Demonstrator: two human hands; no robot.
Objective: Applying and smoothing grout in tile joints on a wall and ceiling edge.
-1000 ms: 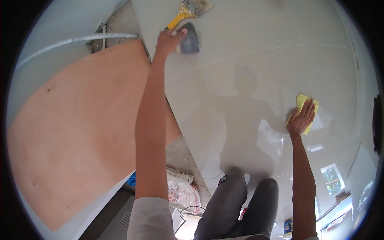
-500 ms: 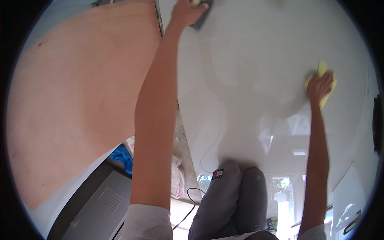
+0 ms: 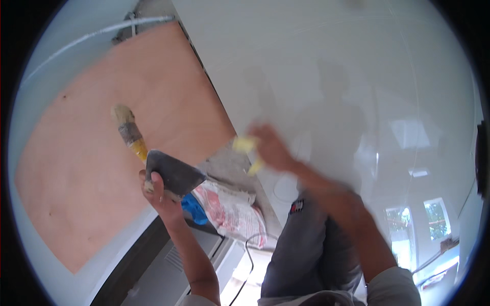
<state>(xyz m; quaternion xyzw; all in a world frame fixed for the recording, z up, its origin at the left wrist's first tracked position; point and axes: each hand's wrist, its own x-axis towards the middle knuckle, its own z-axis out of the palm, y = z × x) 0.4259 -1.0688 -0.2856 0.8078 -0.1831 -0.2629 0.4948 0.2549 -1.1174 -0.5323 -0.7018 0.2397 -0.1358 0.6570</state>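
Observation:
In the head view, my left hand (image 3: 161, 196) grips a dark grey trowel (image 3: 176, 173) together with a paint brush (image 3: 130, 130) that has a yellow handle and pale, dirty bristles pointing up-left. Both tools are raised low left of centre, above the pinkish board (image 3: 76, 194). My right hand (image 3: 270, 148), smeared by motion, holds a crumpled yellow cloth (image 3: 245, 144) near the centre, beside the glossy pale tiled surface (image 3: 418, 92).
A red-and-white bag (image 3: 229, 214), a blue bag or cloth (image 3: 194, 208) and a black cable (image 3: 247, 255) lie below the bare cement strip (image 3: 219, 158). A pale pipe (image 3: 102, 31) runs upper left. My bent legs (image 3: 301, 245) are at the bottom.
My left hand has come down and leftward with trowel and brush. My right hand has left the tile at right and moved leftward to the centre with the cloth.

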